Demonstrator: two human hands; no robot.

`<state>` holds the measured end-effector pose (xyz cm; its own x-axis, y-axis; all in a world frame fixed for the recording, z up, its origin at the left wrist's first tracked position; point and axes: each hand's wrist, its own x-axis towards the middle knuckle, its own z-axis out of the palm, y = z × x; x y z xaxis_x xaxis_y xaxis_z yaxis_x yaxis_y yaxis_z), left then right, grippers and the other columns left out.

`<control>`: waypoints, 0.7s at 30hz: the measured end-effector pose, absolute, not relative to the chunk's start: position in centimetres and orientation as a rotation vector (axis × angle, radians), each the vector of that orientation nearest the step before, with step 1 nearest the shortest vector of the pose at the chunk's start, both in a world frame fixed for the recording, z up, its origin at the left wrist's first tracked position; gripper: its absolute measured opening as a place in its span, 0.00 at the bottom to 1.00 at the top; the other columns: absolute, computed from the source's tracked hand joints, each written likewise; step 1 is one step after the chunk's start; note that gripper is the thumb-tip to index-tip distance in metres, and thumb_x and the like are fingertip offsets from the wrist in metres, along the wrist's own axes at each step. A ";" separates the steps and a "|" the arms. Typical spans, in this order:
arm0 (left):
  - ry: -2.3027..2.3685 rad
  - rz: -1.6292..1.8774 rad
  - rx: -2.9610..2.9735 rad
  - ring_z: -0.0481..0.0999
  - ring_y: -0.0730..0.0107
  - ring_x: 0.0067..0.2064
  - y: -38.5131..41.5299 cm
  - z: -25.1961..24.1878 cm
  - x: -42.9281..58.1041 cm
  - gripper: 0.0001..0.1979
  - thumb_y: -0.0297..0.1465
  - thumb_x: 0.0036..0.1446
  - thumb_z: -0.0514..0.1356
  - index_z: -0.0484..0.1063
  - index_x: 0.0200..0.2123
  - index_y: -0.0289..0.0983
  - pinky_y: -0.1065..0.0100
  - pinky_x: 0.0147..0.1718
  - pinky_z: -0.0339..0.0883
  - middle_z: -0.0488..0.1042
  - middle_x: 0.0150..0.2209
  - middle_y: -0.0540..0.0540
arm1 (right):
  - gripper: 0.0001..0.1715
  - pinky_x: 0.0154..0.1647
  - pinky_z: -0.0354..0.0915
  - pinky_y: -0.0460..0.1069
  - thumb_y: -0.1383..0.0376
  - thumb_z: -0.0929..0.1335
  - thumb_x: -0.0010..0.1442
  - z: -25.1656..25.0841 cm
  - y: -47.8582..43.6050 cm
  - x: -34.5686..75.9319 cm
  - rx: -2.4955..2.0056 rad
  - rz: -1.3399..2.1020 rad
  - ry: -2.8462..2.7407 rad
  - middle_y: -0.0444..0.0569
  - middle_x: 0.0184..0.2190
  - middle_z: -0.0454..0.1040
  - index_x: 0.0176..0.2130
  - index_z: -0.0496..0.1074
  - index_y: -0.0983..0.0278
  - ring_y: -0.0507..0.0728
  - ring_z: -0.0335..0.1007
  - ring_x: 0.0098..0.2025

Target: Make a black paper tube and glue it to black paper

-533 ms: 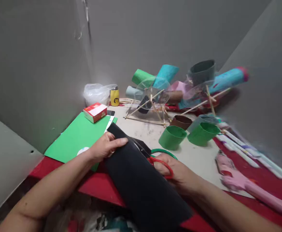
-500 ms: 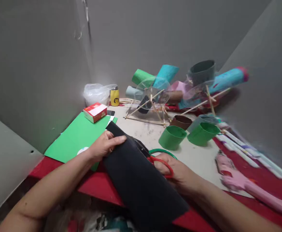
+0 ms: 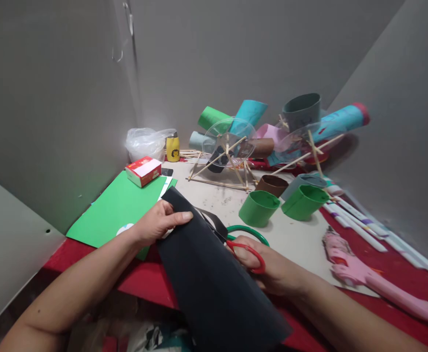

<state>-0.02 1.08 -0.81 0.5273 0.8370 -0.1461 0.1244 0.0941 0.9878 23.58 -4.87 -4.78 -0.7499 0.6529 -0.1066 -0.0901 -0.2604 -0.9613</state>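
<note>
A long sheet of black paper (image 3: 214, 278) slants down across the front edge of the table. My left hand (image 3: 162, 222) pinches its upper end, thumb on top and fingers behind. My right hand (image 3: 258, 259) is closed around the red handle of a pair of scissors (image 3: 248, 252). Their blades lie at the sheet's right edge, where a narrow strip of black paper (image 3: 214, 220) curls away. A green ring (image 3: 252, 229), apparently part of the scissors or a roll, shows just beyond my right hand; I cannot tell which.
Green sheets (image 3: 115, 210) lie at left under a red box (image 3: 143, 171). Several paper tubes, such as a green tube (image 3: 258, 209), stand behind my hands. A stick-and-disc wheel model (image 3: 228, 146) is at the back. A pink glue gun (image 3: 360, 274) lies at right.
The strip at the sheet's right edge stands further away from it. The black sheet's lower end has shifted slightly right. Both hands keep their holds.
</note>
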 end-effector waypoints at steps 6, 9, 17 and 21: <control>0.885 0.571 1.496 0.49 0.82 0.15 0.7 -1.1 0.2 0.30 0.56 0.42 0.67 0.63 0.15 0.37 0.71 0.15 0.36 0.53 0.12 0.56 | 0.37 0.10 0.41 0.43 0.38 0.65 0.58 -4.3 -4.7 23.0 -0.577 2.110 -1.520 0.36 0.07 0.56 0.16 0.62 0.63 0.46 0.49 0.09; 0.861 0.575 1.491 0.48 0.82 0.15 0.5 -1.1 0.4 0.30 0.54 0.43 0.68 0.60 0.14 0.37 0.71 0.16 0.35 0.52 0.12 0.56 | 0.36 0.09 0.42 0.42 0.39 0.66 0.58 -4.3 -4.7 22.9 -0.581 2.099 -1.501 0.36 0.07 0.55 0.18 0.65 0.65 0.45 0.49 0.09; 0.841 0.543 1.459 0.45 0.84 0.15 0.1 -1.1 0.7 0.32 0.53 0.43 0.69 0.55 0.13 0.37 0.70 0.16 0.33 0.50 0.12 0.57 | 0.35 0.09 0.39 0.42 0.40 0.69 0.55 -4.1 -5.0 22.5 -0.702 2.047 -1.432 0.37 0.07 0.58 0.18 0.68 0.67 0.45 0.52 0.09; 0.784 0.607 1.388 0.55 0.82 0.15 0.2 -1.4 0.7 0.27 0.50 0.44 0.70 0.65 0.16 0.35 0.74 0.15 0.42 0.60 0.14 0.54 | 0.35 0.09 0.40 0.42 0.39 0.70 0.52 -4.4 -4.9 22.7 -0.733 2.037 -1.405 0.39 0.07 0.61 0.16 0.67 0.66 0.46 0.52 0.09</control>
